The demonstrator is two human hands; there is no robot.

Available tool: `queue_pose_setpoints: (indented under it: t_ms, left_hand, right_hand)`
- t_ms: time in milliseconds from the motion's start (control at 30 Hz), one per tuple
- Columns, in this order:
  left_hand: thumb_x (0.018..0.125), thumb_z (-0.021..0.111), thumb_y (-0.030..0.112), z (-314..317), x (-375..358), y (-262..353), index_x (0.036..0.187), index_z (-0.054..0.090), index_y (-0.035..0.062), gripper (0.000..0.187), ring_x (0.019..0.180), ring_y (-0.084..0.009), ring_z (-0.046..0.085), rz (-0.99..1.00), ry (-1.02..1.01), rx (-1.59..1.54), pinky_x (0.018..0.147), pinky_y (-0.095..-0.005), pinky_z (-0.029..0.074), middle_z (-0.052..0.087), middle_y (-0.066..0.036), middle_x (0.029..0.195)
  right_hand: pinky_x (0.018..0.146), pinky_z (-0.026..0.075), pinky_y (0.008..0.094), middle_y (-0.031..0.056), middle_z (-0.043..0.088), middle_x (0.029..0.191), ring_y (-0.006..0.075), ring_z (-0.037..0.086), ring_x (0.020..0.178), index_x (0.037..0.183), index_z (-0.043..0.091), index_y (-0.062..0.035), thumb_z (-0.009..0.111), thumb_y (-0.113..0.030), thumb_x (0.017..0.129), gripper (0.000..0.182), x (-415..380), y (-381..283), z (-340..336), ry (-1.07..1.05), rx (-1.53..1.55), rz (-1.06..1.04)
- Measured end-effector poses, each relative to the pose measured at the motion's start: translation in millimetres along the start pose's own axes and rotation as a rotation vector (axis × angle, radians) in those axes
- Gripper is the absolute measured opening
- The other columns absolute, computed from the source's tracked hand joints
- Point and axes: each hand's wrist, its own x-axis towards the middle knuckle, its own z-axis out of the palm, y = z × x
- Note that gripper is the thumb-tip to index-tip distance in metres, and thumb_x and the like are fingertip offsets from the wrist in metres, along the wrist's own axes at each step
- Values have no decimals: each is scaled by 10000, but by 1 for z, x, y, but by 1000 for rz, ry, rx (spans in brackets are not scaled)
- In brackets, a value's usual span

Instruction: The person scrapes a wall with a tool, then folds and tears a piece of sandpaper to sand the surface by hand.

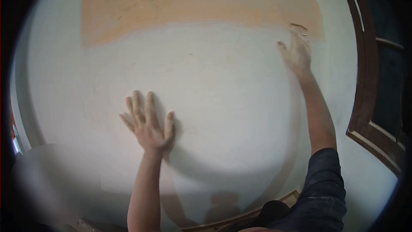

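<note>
My left hand (149, 126) rests against the pale wall (227, 111), palm toward it and fingers spread, holding nothing. Higher up on the right, my right hand (297, 53) presses toward the wall at the lower edge of an orange-tan patch (206, 4). Its thumb sticks out to the left. A thin, brown-edged piece of what looks like sandpaper (298, 26) shows at its fingertips; most of it is hidden under the hand. Whitish dust covers the back of the right hand.
A dark brown wooden window frame (362, 60) runs down the right side. Along the wall's foot is a brown wooden edge (289, 196). A blurred, pale rounded shape (56, 180) stands at the lower left. My shadow falls on the lower wall.
</note>
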Motion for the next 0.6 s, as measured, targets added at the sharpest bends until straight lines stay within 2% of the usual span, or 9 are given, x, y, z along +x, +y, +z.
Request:
queue_pose_setpoints:
  t_ms: [67, 133, 167, 233, 300, 433, 500, 567, 600]
  left_hand:
    - [972, 606, 505, 2, 0, 1, 1599, 451, 128, 747, 1621, -411, 157, -15, 17, 16, 1253, -693, 8, 277, -194, 1718]
    - [971, 606, 501, 8, -2, -3, 1598, 446, 134, 744, 1623, -412, 143, 1, 21, -2, 1254, -692, 7, 272, -196, 1718]
    - [969, 606, 499, 9, -1, -2, 1606, 428, 132, 757, 1624, -416, 134, -5, 14, 22, 1256, -689, 7, 266, -195, 1721]
    - [968, 606, 498, 8, 0, -1, 1615, 409, 130, 770, 1625, -419, 125, -37, 19, 48, 1258, -685, 7, 260, -193, 1723]
    - [959, 626, 476, 2, 4, 5, 1629, 377, 124, 797, 1625, -430, 106, -43, -13, -38, 1264, -675, 6, 245, -201, 1726]
    - [957, 647, 441, 0, 8, -3, 1644, 344, 118, 817, 1631, -415, 96, -36, -32, -109, 1271, -661, -1, 240, -177, 1735]
    - [963, 648, 425, 1, 3, -7, 1652, 328, 120, 819, 1633, -406, 93, -35, -55, -112, 1274, -659, -4, 234, -158, 1741]
    - [983, 625, 421, 1, 1, -11, 1665, 292, 129, 814, 1633, -392, 107, -34, -22, -146, 1277, -663, -9, 251, -126, 1741]
    - [983, 625, 421, -2, 0, -15, 1665, 292, 129, 814, 1633, -392, 107, -38, -13, -145, 1277, -663, -9, 251, -126, 1741]
  right_hand:
    - [1224, 279, 620, 239, 499, 1582, 375, 456, 1487, 1552, 470, -27, 703, -569, 946, 845, -4, 83, 13, -50, 6, 84]
    - [1227, 271, 621, 212, 518, 1580, 371, 442, 1504, 1576, 474, -85, 654, -510, 996, 741, -14, 145, 25, -130, -182, 367]
    - [1227, 271, 621, 212, 518, 1580, 371, 442, 1504, 1576, 474, -85, 654, -510, 996, 741, -16, 153, 20, -128, -190, 363]
    - [1244, 234, 613, 162, 511, 1602, 371, 424, 1519, 1585, 483, -154, 614, -468, 1031, 650, -18, 150, 10, -116, 137, 314]
    - [1246, 224, 613, 133, 493, 1622, 365, 402, 1534, 1589, 481, -173, 620, -448, 1030, 638, -16, 124, 8, -111, 164, 188]
    - [1244, 221, 615, 86, 434, 1672, 343, 341, 1569, 1582, 495, -192, 693, -468, 974, 697, 18, -23, 0, -74, 167, -257]
    - [1237, 213, 632, 66, 441, 1667, 329, 335, 1563, 1562, 520, -195, 751, -571, 884, 809, 29, -128, -7, -116, 306, -463]
    - [1233, 188, 650, 60, 469, 1641, 318, 355, 1541, 1539, 543, -184, 718, -724, 829, 909, 32, -264, -43, -130, 40, -567]
    - [1237, 165, 655, 61, 472, 1638, 317, 344, 1546, 1545, 534, -180, 670, -774, 833, 937, 32, -319, -38, -67, 179, -543]
